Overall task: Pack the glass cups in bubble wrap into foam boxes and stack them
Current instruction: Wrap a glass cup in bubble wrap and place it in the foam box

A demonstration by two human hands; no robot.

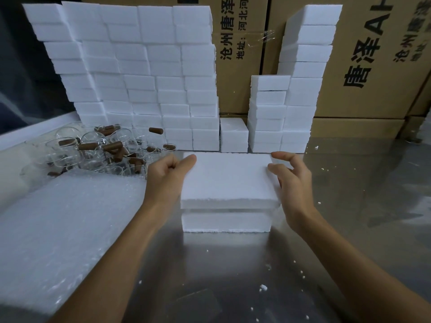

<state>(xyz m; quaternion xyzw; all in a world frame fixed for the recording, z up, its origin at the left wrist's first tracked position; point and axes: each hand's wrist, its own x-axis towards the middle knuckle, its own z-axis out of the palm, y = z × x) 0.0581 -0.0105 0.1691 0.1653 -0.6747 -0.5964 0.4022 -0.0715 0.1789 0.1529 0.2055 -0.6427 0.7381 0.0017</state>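
Reaching in from the bottom edge, two bare forearms lie over the shiny metal counter [233, 264], which is dotted with white foam crumbs [263, 287]. To the left, near the edge, lies a sheet of bubble wrap [70, 220], its near corner cut off by the frame.

At the centre stands a foam box [226, 222]; its foam lid [227, 177] sits just above it, a thin dark gap showing between the two. The left hand [166, 176] grips the lid's left edge, thumb on top and fingers curled under out of sight. The right hand [295, 180] pinches the right edge, thumb on top and the other fingers loosely spread beyond it. The lid hides what the box contains.

Further back on the left is a heap of glass cups [98, 150] with brown handles, jumbled so that single cups are hard to tell apart. Behind them rises a wall of stacked foam boxes [140, 73], with lower stacks [291, 101] to the right. Cardboard cartons [373, 66] printed with Chinese characters close the back, cut off at the top.
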